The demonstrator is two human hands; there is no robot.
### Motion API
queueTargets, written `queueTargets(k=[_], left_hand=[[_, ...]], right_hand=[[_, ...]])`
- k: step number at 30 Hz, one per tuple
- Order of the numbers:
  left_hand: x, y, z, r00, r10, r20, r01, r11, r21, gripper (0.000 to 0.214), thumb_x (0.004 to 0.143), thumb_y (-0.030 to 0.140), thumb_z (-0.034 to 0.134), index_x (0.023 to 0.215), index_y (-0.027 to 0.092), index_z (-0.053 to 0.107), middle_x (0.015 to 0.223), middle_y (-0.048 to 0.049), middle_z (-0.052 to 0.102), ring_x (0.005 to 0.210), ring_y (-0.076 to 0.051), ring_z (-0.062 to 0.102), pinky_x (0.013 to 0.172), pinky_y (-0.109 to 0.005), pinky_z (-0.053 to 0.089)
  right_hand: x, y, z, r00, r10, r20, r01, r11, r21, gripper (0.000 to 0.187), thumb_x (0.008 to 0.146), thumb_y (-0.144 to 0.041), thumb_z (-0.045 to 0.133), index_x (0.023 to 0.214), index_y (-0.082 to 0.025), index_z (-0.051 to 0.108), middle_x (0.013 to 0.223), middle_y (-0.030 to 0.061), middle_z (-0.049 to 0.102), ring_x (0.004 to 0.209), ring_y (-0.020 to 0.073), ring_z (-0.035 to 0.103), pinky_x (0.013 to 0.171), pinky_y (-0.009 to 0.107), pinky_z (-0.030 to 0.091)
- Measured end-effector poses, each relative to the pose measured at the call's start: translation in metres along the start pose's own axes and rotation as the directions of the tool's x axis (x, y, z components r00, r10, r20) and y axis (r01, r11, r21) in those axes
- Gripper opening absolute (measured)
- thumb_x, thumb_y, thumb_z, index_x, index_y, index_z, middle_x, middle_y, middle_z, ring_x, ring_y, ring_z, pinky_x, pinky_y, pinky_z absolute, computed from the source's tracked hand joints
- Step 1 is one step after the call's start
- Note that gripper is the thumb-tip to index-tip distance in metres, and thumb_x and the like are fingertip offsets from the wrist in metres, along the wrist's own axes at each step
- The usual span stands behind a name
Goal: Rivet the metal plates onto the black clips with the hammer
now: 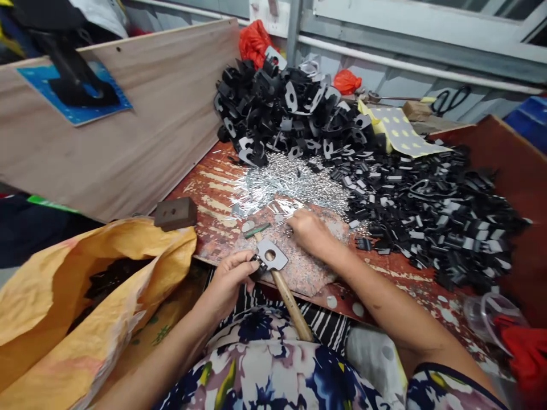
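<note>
Above a wooden-handled hammer (291, 304), a grey-and-black plastic piece (279, 259) is gripped by the left hand (233, 273). The right hand (313, 230) is held by the metal pins (294, 183); whether one is pinched cannot be told. Behind, black parts (265, 91) are heaped on the bench (208, 185).

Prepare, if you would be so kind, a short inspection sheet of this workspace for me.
Surface: red table, paint worn in patches; speckled slab at the near edge.
Job's things: grey-and-black plastic piece above the hammer; loose metal pins heaped beyond the slab.
Clutter: large black parts piled at the back, small black pieces spread at the right, yellow sheet behind them.
Hands: left hand holds the plastic piece; right hand is at the pins, its grip unclear.
Cables: nothing seen.
Surroundings: wooden board and open yellow sack at the left.
</note>
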State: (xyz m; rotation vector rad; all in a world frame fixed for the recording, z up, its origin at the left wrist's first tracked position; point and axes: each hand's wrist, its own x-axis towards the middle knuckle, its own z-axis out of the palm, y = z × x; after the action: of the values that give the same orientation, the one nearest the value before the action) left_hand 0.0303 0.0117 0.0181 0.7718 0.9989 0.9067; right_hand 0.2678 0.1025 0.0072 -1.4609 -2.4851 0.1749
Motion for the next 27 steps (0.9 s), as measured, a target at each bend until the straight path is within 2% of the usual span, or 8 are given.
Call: queueTargets(k=[3,5,9,12,15,21,24,27], left_hand=[[0.000,0.002,-0.003,0.999,-0.006,-0.037,0.000,0.989,-0.147,0.029,0.069,0.042,0.080,0.068,0.017,0.067,0.066,0.0000,0.053,0.054,-0.010,0.041,0.042,-0.023,0.037],[0.003,0.001,-0.004,0.998,-0.010,-0.069,-0.006,0.972,-0.234,0.034,0.071,0.048,0.079,0.072,0.016,0.069,0.068,-0.0021,0.059,0.054,-0.012,0.045,0.042,-0.023,0.037],[0.009,-0.003,-0.004,0.998,0.005,-0.069,-0.025,0.956,-0.292,0.038,0.076,0.052,0.078,0.072,0.015,0.071,0.070,-0.0032,0.063,0.054,-0.011,0.048,0.038,-0.021,0.034],[0.011,-0.005,-0.001,0.998,0.023,-0.054,-0.038,0.952,-0.305,0.033,0.074,0.044,0.084,0.070,0.014,0.071,0.067,-0.0013,0.060,0.053,-0.009,0.048,0.038,-0.018,0.035],[0.009,-0.005,0.000,0.997,0.018,-0.071,-0.042,0.938,-0.345,0.034,0.069,0.044,0.089,0.072,0.014,0.072,0.065,0.0000,0.059,0.053,-0.010,0.050,0.040,-0.019,0.042],[0.005,-0.008,-0.001,0.994,0.031,-0.105,-0.068,0.928,-0.367,0.037,0.068,0.044,0.091,0.076,0.013,0.072,0.067,-0.0004,0.061,0.054,-0.010,0.052,0.040,-0.019,0.047],[0.004,-0.012,0.000,0.993,0.017,-0.121,-0.060,0.931,-0.360,0.039,0.068,0.046,0.091,0.075,0.013,0.070,0.063,0.0017,0.058,0.051,-0.010,0.050,0.039,-0.019,0.047],[0.004,-0.015,0.002,0.986,0.011,-0.168,-0.077,0.917,-0.392,0.037,0.067,0.041,0.092,0.072,0.015,0.066,0.063,0.0039,0.057,0.052,-0.008,0.050,0.044,-0.018,0.048]], right_hand=[[-0.008,0.006,-0.009,0.991,0.019,-0.134,-0.013,0.999,0.045,0.031,0.090,-0.003,0.048,0.089,-0.016,0.076,0.083,0.0104,0.062,0.086,0.0239,0.053,0.079,0.037,0.043],[-0.018,-0.006,-0.020,0.967,0.013,-0.255,0.032,0.984,0.174,0.032,0.094,-0.008,0.047,0.098,-0.018,0.077,0.085,0.0088,0.062,0.086,0.0237,0.056,0.078,0.038,0.046],[-0.041,-0.061,-0.040,0.954,-0.044,-0.297,0.177,0.882,0.437,0.031,0.097,-0.012,0.052,0.114,-0.026,0.072,0.091,0.0044,0.066,0.087,0.0205,0.061,0.076,0.037,0.050],[-0.046,-0.096,-0.044,0.951,-0.095,-0.294,0.229,0.854,0.466,0.026,0.098,-0.013,0.054,0.112,-0.026,0.071,0.092,0.0038,0.068,0.086,0.0191,0.062,0.077,0.037,0.051],[-0.042,-0.107,-0.038,0.941,-0.131,-0.311,0.260,0.869,0.422,0.022,0.100,-0.013,0.052,0.106,-0.021,0.071,0.088,0.0049,0.066,0.085,0.0186,0.060,0.075,0.035,0.051],[-0.040,-0.109,-0.030,0.936,-0.180,-0.303,0.265,0.926,0.270,0.024,0.102,-0.010,0.047,0.104,-0.015,0.070,0.087,0.0070,0.064,0.085,0.0194,0.055,0.077,0.035,0.049],[-0.041,-0.119,-0.031,0.916,-0.257,-0.307,0.292,0.954,0.072,0.025,0.102,-0.012,0.047,0.093,-0.014,0.070,0.081,0.0070,0.061,0.080,0.0207,0.051,0.074,0.037,0.045],[-0.038,-0.132,-0.030,0.859,-0.397,-0.323,0.347,0.916,-0.203,0.025,0.099,-0.010,0.051,0.080,-0.014,0.067,0.072,0.0051,0.055,0.071,0.0206,0.045,0.067,0.038,0.039]])
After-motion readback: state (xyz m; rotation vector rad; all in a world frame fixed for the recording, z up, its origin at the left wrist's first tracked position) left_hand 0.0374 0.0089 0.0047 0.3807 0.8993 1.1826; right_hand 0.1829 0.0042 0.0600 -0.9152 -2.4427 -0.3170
